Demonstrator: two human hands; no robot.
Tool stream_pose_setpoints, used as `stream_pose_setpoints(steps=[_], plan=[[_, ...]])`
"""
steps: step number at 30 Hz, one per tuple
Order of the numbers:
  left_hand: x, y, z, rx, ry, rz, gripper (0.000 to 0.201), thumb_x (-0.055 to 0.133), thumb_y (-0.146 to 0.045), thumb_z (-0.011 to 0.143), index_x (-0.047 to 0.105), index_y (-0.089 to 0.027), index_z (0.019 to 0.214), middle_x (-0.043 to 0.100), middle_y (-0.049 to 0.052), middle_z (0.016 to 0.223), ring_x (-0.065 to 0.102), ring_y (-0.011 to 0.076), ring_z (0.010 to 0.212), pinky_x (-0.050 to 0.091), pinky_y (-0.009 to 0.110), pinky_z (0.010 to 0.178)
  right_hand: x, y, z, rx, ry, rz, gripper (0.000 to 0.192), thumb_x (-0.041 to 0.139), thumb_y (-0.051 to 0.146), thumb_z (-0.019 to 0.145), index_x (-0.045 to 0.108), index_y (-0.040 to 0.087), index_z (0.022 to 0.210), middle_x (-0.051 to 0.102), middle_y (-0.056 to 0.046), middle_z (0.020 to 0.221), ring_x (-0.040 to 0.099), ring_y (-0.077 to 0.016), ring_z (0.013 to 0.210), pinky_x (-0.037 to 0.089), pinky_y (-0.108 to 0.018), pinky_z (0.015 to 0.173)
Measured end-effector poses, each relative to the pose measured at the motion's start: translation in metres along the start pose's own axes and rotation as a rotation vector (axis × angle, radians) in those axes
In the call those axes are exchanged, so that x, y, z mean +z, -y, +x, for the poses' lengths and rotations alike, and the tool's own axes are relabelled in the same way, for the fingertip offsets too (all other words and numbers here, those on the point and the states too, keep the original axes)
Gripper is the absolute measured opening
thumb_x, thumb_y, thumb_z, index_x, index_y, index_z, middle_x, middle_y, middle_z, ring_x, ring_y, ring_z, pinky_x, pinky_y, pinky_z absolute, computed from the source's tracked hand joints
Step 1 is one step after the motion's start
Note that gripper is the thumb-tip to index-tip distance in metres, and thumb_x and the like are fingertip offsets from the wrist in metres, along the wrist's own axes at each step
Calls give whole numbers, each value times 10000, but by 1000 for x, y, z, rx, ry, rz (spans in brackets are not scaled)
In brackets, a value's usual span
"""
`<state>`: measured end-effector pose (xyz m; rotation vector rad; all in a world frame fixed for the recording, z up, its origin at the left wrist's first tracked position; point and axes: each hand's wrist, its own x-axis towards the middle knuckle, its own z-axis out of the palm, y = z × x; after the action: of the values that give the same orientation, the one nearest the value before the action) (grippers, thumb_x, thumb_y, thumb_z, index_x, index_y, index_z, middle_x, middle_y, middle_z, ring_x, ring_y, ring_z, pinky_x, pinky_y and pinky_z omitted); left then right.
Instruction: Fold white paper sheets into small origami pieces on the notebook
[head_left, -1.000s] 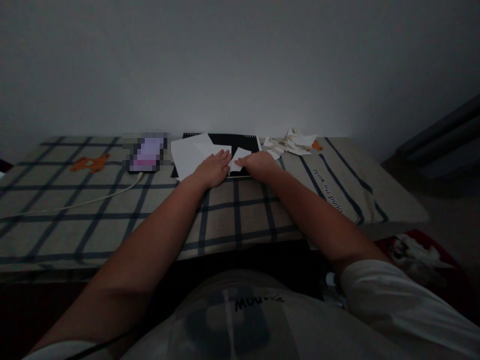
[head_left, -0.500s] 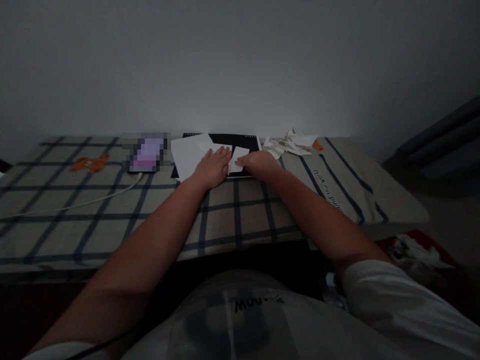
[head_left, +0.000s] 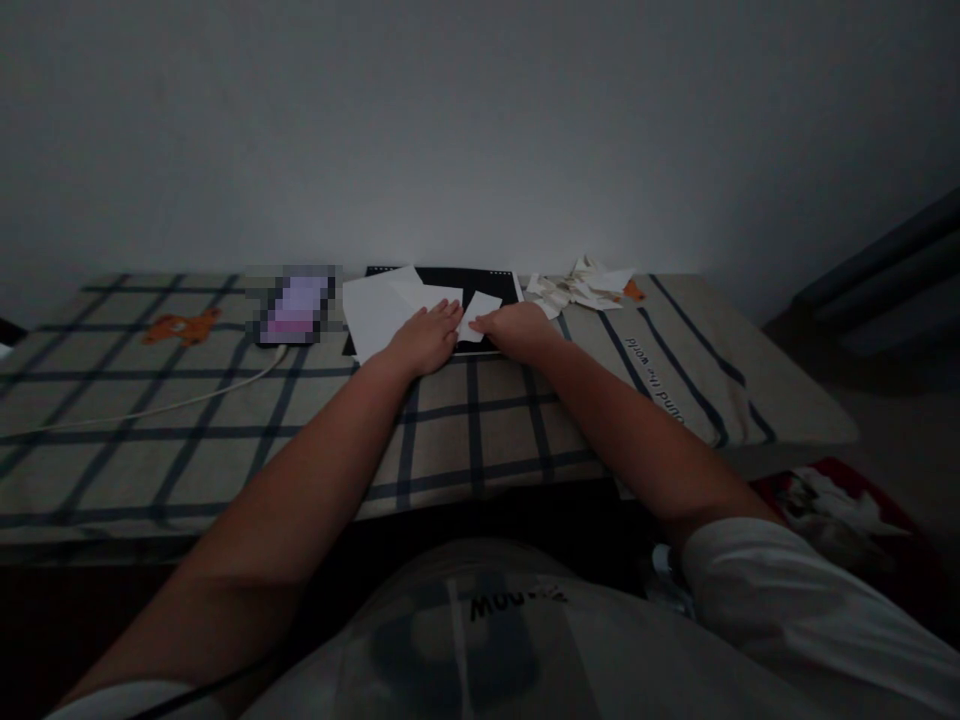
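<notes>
A: Where do your hands sit?

B: Your left hand (head_left: 425, 340) lies flat, fingers together, palm down on the white sheet (head_left: 379, 310). It presses; it grips nothing. Your right hand (head_left: 519, 330) is curled low just beside it, fingertips at the small paper flap (head_left: 480, 313).

A: Is the right hand pinching that flap?

B: Cannot tell. Light is dim and the knuckles cover the fingertips. It touches the flap's near edge at least.

A: Which way does the paper lie?

B: The sheet runs left and away from your left hand, over a black pad (head_left: 495, 282) at the far edge of the checked cloth (head_left: 480, 430). The flap sits between both hands and tilts up toward the wall; the right hand is nearer to it.

A: Anything else?

B: A blurred phone (head_left: 296, 305) with a cable (head_left: 187, 400) to the left; crumpled scraps (head_left: 581, 285) to the right. The sheet's near edge is hidden under your palm.
</notes>
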<state>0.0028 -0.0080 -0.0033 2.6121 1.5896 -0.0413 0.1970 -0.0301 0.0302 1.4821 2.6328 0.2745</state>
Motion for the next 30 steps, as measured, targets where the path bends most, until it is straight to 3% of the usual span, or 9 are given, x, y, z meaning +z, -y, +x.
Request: stream_pose_setpoints(steps=[3, 8, 12, 17, 21, 30], plan=[[1, 1, 1, 3, -5, 9, 643, 292, -209, 1120, 310, -70, 1747, 247, 158, 1840, 218, 275, 1724, 243, 488, 1391, 1, 0, 0, 9, -4, -8, 495, 333, 303, 1188, 781, 173, 1352, 804, -168, 1338, 755, -331, 1260, 552, -408, 941], [4, 2, 2, 8, -33, 11, 640, 304, -219, 1121, 326, -83, 1746, 275, 153, 1831, 234, 268, 1719, 264, 475, 1387, 1, -4, -2, -67, -60, 17, 453, 452, 203, 1116, 697, 215, 1497, 777, -139, 1416, 732, -305, 1280, 542, -408, 962], [4, -2, -1, 6, -75, 21, 631, 312, -224, 1123, 349, -61, 1731, 299, 171, 1821, 268, 278, 1709, 289, 480, 1378, 4, -7, -2, -137, -98, 42, 443, 467, 182, 1103, 723, 198, 1465, 782, -148, 1401, 721, -273, 1279, 526, -391, 1019], [3, -4, -3, 16, -160, 54, 607, 334, -222, 1113, 426, -42, 1685, 370, 186, 1792, 300, 283, 1699, 285, 488, 1381, 5, -5, 0, -74, -64, 43, 417, 447, 193, 1128, 760, 160, 1403, 790, -181, 1371, 730, -277, 1287, 533, -394, 1048], [5, -1, 0, 27, -124, 34, 601, 325, -228, 1116, 442, -28, 1671, 389, 198, 1780, 345, 277, 1681, 302, 460, 1374, 1, -4, -1, -37, -39, 36, 406, 455, 221, 1145, 740, 161, 1428, 776, -185, 1401, 721, -280, 1314, 533, -394, 1061], [4, 1, 3, 7, -46, 16, 644, 325, -201, 1101, 354, -30, 1721, 291, 197, 1819, 263, 269, 1710, 253, 432, 1391, -6, 2, -3, 5, 16, 26, 500, 330, 313, 1193, 742, 162, 1433, 771, -180, 1412, 718, -310, 1333, 551, -414, 1021]])
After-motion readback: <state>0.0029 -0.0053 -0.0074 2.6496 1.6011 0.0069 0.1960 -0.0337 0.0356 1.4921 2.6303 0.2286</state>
